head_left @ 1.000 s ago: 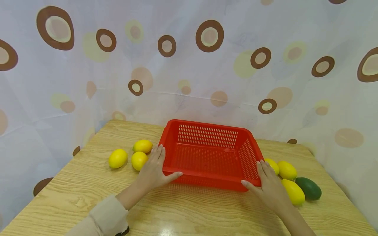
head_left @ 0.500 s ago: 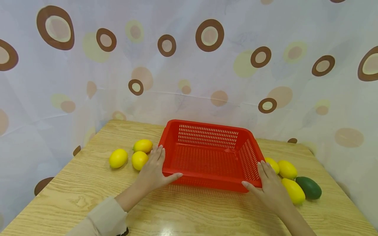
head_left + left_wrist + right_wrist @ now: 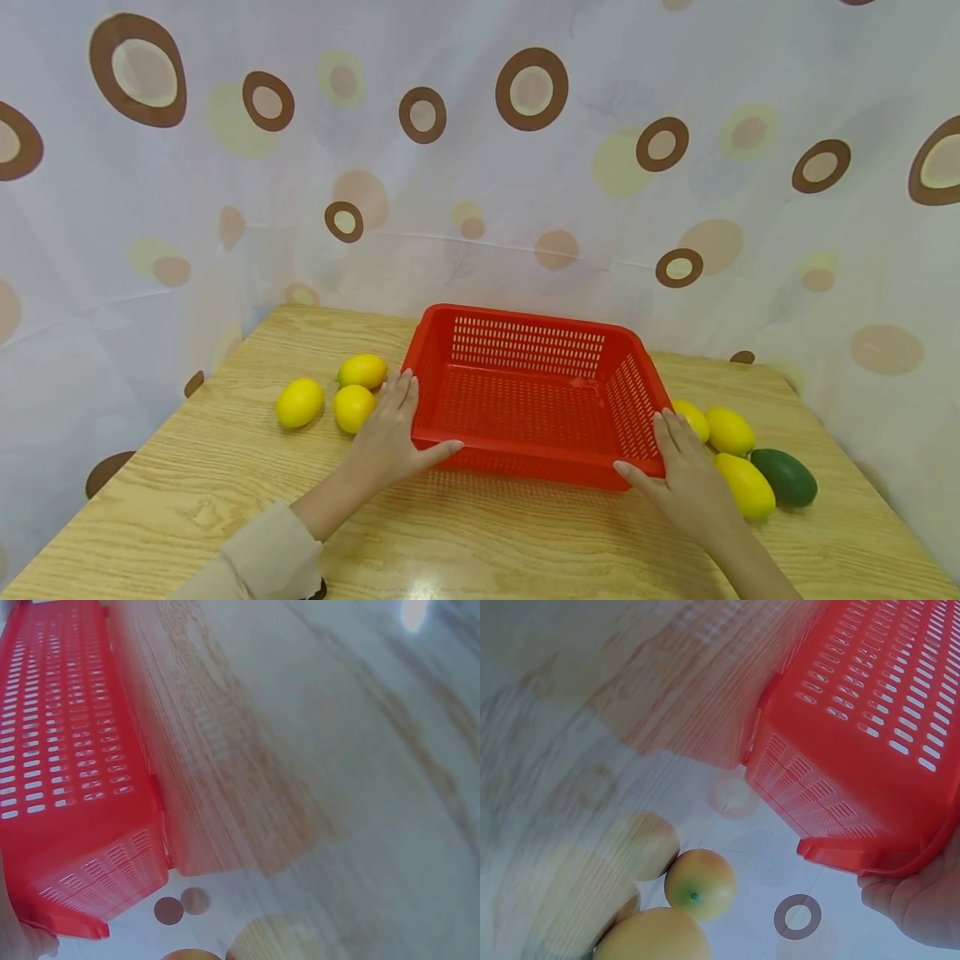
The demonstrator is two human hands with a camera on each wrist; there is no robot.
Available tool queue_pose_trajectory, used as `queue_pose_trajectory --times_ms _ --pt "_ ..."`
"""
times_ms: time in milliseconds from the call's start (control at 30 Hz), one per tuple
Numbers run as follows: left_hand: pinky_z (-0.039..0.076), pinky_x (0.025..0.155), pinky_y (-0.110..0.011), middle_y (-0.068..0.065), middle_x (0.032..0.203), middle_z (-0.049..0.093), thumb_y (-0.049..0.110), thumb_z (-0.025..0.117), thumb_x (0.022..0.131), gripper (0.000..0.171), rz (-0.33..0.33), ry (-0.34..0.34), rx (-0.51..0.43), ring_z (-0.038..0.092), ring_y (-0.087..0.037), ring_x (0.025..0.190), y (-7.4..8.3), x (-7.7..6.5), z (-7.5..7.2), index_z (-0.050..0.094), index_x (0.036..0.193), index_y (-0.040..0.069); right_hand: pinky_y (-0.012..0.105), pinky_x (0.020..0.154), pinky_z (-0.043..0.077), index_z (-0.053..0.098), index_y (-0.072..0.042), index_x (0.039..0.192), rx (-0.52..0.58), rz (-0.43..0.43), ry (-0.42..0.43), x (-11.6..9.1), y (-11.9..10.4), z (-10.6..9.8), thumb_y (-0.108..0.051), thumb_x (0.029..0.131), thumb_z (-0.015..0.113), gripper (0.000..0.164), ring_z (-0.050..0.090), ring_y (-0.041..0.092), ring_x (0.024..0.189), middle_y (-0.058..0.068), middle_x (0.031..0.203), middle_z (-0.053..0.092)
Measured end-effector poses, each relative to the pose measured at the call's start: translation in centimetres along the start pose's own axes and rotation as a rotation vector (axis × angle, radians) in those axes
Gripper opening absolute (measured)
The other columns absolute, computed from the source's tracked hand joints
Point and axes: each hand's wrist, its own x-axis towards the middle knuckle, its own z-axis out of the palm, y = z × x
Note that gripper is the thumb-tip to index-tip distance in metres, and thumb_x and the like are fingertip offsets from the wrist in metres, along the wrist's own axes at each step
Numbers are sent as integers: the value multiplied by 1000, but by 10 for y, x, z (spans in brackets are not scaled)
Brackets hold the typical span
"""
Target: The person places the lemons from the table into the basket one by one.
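Note:
A red plastic basket (image 3: 517,400) with slotted walls stands upright on the wooden table, its inside bare. My left hand (image 3: 382,442) rests at its near left corner, fingers straight along the side rim and thumb stretched over the front rim. Mirroring it, my right hand (image 3: 690,479) lies on the near right corner with the thumb on the front edge. The right wrist view shows fingertips (image 3: 881,894) right at the rim of the basket (image 3: 855,780). In the left wrist view only a bit of the hand (image 3: 30,941) shows beside the rim.
Left of the basket lie yellow lemons (image 3: 300,403). To its right are several yellow fruits (image 3: 731,432) and a dark green oval fruit (image 3: 784,478), close to my right hand. A patterned curtain (image 3: 480,167) hangs behind the wooden table (image 3: 480,550).

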Motion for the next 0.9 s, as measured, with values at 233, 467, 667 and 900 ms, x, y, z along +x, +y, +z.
queue_pose_trajectory --times_ms 233,467,667,900 --pt "30 109 -52 -30 144 33 59 63 76 97 1 5 -2 26 -45 137 1 0 1 37 134 -14 68 103 21 22 11 142 8 -5 2 0 1 0 -58 85 52 94 16 46 138 30 149 20" --pt "29 109 -51 -30 143 34 62 61 76 98 11 13 5 26 -44 137 1 -2 0 37 134 -14 66 104 21 23 11 142 15 -11 11 -1 1 0 -58 85 53 94 16 46 138 30 149 20" --pt "29 109 -51 -31 143 33 60 63 76 98 5 -9 0 24 -45 137 3 -5 -3 37 134 -15 66 104 23 24 11 141 11 -11 17 -4 0 0 -58 84 54 95 17 46 138 30 148 22" --pt "30 108 -52 -30 144 31 63 61 76 100 -9 -20 -3 23 -44 137 4 -7 -4 36 135 -14 68 102 23 22 11 142 20 2 2 -5 -3 -2 -60 84 52 96 15 45 138 30 149 21"
